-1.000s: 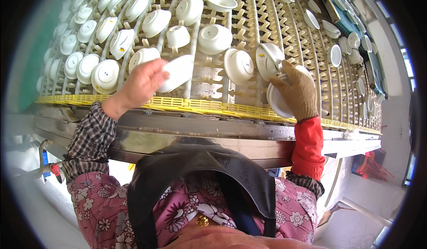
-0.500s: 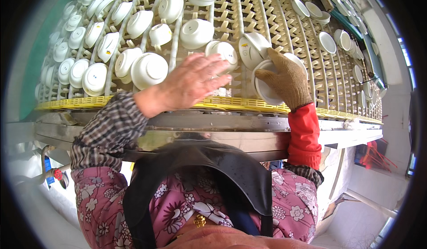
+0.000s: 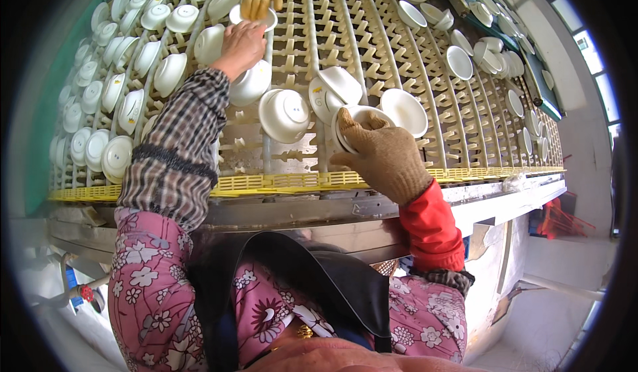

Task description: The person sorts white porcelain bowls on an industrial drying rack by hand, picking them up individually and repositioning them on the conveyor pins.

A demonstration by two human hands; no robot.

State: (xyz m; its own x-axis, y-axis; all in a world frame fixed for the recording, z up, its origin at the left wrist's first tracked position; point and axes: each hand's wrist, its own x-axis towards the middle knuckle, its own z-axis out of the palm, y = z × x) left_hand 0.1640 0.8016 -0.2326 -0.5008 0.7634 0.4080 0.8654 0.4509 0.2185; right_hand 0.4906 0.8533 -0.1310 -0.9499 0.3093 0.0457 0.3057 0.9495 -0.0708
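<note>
Brown-gloved right hand clamps round white bowl | bare left hand apart (grip unclear) | white orange-printed bowl: markings illegible

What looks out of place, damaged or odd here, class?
The handwear looks mismatched: the right hand wears a brown glove with a red sleeve, while the left hand is bare with a checked sleeve. No spill or damage stands out.

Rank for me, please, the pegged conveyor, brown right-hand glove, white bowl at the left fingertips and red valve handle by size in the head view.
1. Pegged conveyor
2. Brown right-hand glove
3. White bowl, partly hidden
4. Red valve handle
</note>
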